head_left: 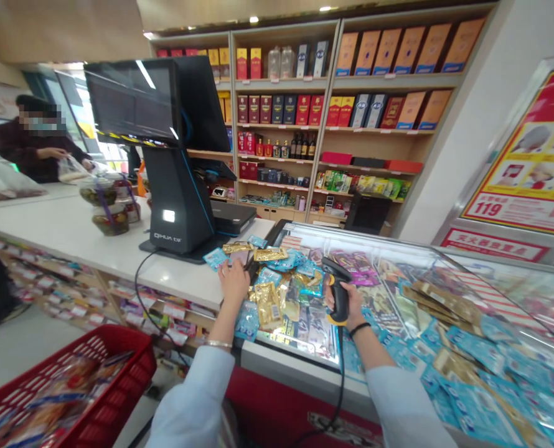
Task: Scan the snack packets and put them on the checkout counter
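My right hand (347, 302) is wrapped round the grip of a black and yellow barcode scanner (337, 287), whose head points at a heap of small blue and gold snack packets (281, 280) on the freezer's glass lid (398, 274). My left hand (234, 280) rests on the heap's left side, fingers curled on a packet I cannot make out. The scanner's cable (340, 379) hangs down in front of the counter.
A black checkout terminal (174, 162) with its screen stands on the white counter (62, 230), next to stacked food tubs (111, 205). A red shopping basket (66, 392) with goods is at lower left. A person stands behind the counter at far left. Shelves of boxes and bottles (323, 112) line the back wall.
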